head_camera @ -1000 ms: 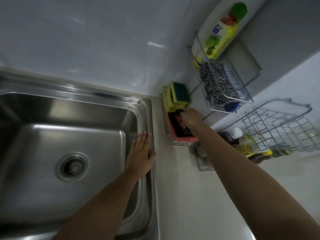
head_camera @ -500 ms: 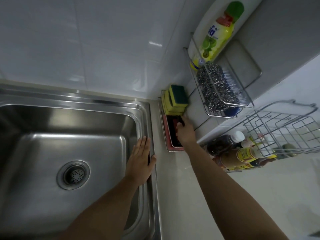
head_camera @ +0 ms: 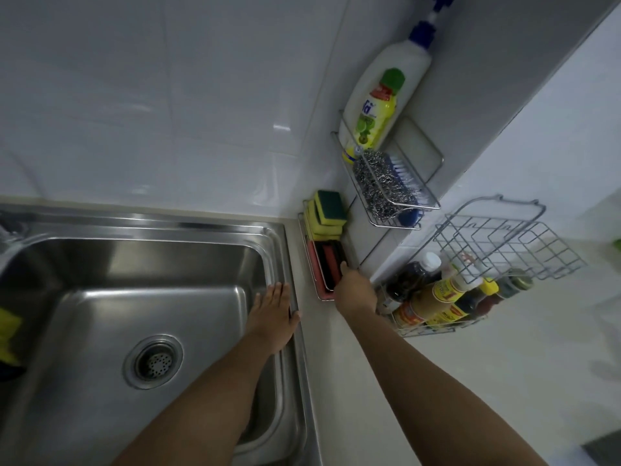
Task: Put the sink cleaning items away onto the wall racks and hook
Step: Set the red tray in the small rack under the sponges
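At the far left edge, on the rim of the sink (head_camera: 141, 230), a yellow item (head_camera: 8, 334) shows only in part, too cut off to tell what it is. The steel sink has a round drain (head_camera: 154, 361) in its floor. The left hand (head_camera: 274, 319) lies flat and palm down on the sink's right rim, fingers straight and together, thumb hooked over the outer edge; its grip is open and holds nothing. The forearm comes up from the bottom of the view across the basin.

Just right of the sink, on the pale worktop (head_camera: 339, 381), a low wire rack (head_camera: 311, 264) sits in the corner against the tiled wall. In its far end stand yellow sponges with green scouring faces (head_camera: 327, 211); in its near end lies a dark scrubbing pad with a red stripe (head_camera: 331, 264) on a pink tray. The right hand (head_camera: 356, 290) reaches to that near end, its fingertips touching the dark pad's near corner; seen from the back, so I cannot tell whether the grip is closed on the pad or only resting.

Higher up, a wall rack (head_camera: 403, 203) holds a yellow-green dish soap bottle (head_camera: 374, 116), a white bottle with a blue cap (head_camera: 389, 79) behind it, a steel wool pad (head_camera: 383, 183) and a blue brush with white bristles (head_camera: 406, 173). Further right, a wire basket (head_camera: 510, 243) hangs above a rack of sauce bottles (head_camera: 443, 297).
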`<state>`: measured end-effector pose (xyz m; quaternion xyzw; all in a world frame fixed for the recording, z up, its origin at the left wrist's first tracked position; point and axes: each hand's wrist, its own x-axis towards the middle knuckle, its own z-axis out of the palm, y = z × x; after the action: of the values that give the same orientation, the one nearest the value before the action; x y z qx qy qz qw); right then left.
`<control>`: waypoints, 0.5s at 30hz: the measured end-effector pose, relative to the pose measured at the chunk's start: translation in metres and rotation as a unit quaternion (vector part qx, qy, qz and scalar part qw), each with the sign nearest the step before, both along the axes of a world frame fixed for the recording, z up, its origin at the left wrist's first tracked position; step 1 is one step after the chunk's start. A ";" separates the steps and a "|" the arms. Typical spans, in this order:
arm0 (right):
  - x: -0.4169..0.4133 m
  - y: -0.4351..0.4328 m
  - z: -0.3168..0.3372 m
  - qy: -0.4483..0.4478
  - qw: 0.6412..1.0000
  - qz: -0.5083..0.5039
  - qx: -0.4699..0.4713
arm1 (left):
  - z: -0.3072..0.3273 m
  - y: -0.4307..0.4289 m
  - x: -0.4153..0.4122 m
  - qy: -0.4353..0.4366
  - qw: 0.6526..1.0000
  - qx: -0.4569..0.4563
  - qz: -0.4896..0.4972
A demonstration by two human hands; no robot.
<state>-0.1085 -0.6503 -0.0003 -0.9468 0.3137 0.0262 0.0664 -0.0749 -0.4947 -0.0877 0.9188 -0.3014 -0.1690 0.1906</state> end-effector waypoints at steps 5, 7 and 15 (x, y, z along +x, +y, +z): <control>-0.029 0.013 -0.009 0.028 0.999 0.035 -0.010 | 0.021 0.021 -0.004 -0.036 0.998 0.041 -0.014; -0.041 0.025 -0.015 0.032 0.998 0.047 0.003 | 0.027 0.032 -0.002 -0.046 0.997 0.053 -0.010; -0.039 0.088 -0.019 0.045 0.993 0.111 0.007 | 0.047 0.104 0.011 -0.085 0.993 0.073 0.032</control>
<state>-0.1475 -0.5621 -0.0195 -0.9731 0.2095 0.0778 0.0560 -0.0639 -0.3910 -0.0409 0.9505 -0.2738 -0.1059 0.1023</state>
